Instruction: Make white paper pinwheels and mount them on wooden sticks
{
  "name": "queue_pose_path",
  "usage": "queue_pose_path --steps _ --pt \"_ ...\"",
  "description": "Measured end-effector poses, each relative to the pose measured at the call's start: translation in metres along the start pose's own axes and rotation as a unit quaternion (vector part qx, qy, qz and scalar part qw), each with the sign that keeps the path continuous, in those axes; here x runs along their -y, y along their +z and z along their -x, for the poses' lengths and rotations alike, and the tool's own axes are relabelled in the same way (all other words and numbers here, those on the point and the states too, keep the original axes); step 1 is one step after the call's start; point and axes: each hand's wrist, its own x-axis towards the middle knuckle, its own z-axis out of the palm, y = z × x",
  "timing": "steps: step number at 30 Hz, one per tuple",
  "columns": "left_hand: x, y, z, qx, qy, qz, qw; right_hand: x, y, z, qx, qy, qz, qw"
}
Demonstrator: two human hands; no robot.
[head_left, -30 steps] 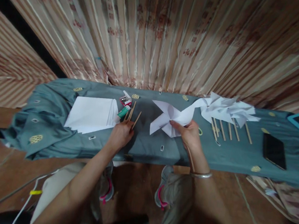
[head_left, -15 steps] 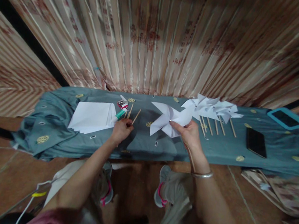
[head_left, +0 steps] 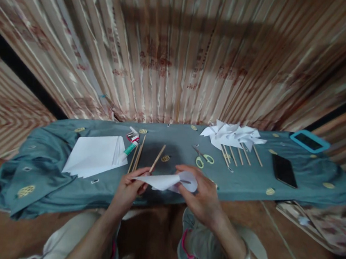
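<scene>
Between my hands, over the front part of the cloth-covered table, is a white paper pinwheel [head_left: 166,181], tilted so that I see it nearly edge-on. My right hand [head_left: 201,194] grips its right side, thumb and fingers closed about the middle. A thin wooden stick [head_left: 158,157] slants up from the closed fingers of my left hand [head_left: 128,188], beside the pinwheel's left tip. The stick's lower end is hidden. Behind my left hand lie several more wooden sticks [head_left: 137,154]. Green-handled scissors [head_left: 203,158] rest beyond my right hand.
A stack of white paper [head_left: 93,154] lies at left, with a green-and-white glue stick [head_left: 130,149] and a small red box [head_left: 133,136] by it. Several finished pinwheels on sticks [head_left: 234,134] lie at right. Farther right are a black phone [head_left: 284,170] and a blue-framed tablet [head_left: 310,141].
My left hand has lifted a stick off the table. My right hand has brought the pinwheel left and nearer to me, tipping it edge-on. The scissors have come into sight.
</scene>
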Motion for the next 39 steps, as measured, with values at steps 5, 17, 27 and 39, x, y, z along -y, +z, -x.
queue_pose_path --steps 5,17,27,39 --pt "0.001 -0.005 0.004 0.049 0.002 -0.059 0.997 0.013 -0.006 0.003 -0.037 -0.099 0.026 0.994" --pt "-0.022 -0.003 0.015 0.038 0.091 -0.09 0.991 0.027 -0.006 0.003 -0.021 -0.166 0.016 0.986" --pt "-0.016 -0.014 0.023 0.05 0.085 -0.074 0.992 0.025 -0.003 0.002 -0.053 -0.142 0.001 0.988" --pt "-0.013 -0.013 0.029 0.06 0.082 -0.081 0.992 0.031 -0.008 -0.002 -0.071 -0.156 0.04 0.984"
